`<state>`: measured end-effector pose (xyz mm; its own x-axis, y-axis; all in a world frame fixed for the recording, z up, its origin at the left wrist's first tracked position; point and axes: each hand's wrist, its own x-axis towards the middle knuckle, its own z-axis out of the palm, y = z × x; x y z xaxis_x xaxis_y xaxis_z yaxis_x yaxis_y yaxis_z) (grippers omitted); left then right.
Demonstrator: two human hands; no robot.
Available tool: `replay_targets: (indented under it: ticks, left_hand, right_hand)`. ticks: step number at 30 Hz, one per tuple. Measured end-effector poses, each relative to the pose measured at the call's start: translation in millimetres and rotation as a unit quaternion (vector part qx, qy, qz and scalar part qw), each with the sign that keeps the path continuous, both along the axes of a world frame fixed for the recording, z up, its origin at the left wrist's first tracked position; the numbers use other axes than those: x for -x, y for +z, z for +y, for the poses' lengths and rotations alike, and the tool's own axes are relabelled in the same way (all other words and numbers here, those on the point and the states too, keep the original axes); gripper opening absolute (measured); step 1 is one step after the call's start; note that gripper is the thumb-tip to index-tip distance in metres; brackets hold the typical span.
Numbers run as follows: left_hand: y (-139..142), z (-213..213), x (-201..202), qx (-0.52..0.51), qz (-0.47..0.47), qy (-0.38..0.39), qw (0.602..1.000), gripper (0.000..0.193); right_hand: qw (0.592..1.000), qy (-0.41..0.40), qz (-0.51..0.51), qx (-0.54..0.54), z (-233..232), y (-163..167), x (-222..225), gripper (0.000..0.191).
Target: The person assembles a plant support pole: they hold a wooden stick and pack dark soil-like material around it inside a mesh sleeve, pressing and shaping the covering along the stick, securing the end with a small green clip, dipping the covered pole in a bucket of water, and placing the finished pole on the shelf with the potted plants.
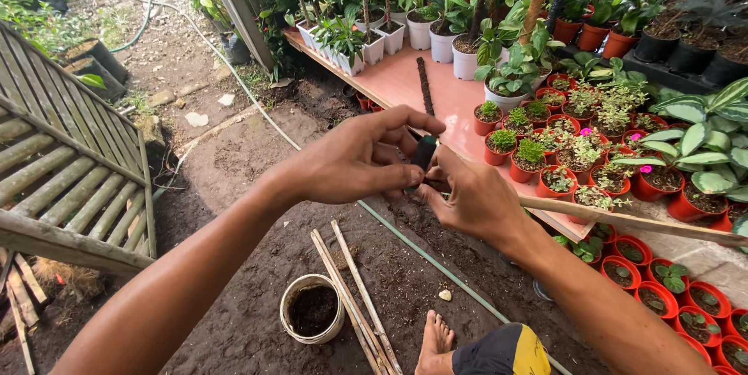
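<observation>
Pinching small dark cylinder, left hand fingers above, right hand below

1. Bare dark soil covers the ground, with scattered stones and daylight all over.
2. A slatted bamboo bench stands at the left.
3. A pink-topped table runs from far centre to near right, crowded with white pots and small red pots of plants.
4. A green hose crosses the soil; a pale hose winds away far left.
5. A white pot of soil and bamboo sticks lie near.
</observation>
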<state>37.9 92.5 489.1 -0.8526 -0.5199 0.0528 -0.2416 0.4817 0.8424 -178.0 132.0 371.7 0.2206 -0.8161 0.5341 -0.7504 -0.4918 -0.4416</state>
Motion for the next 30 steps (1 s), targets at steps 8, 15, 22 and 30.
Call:
replay_targets:
  ticks: [8, 15, 22, 30]
  left_hand:
    - [19, -7, 13, 0.039, 0.026, 0.066, 0.997, 0.056]
    - [7, -40, 6, 0.026, -0.045, 0.066, 0.996, 0.06]
    - [-89, -65, -10, -0.259, 0.21, 0.062, 0.941, 0.033]
    - [-226, 3, 15, -0.213, 0.484, 0.189, 0.827, 0.02]
  right_hand:
    - [0.99, 0.061, 0.0, 0.125, 28, 2, -5, 0.048]
    - [0.964, 0.196, -0.036, 0.177, 51, 24, 1, 0.034]
    - [0.967, 0.145, -0.208, -0.022, 57, 19, 9, 0.023]
    - [0.92, 0.087, -0.368, -0.104, 37, 0, 30, 0.022]
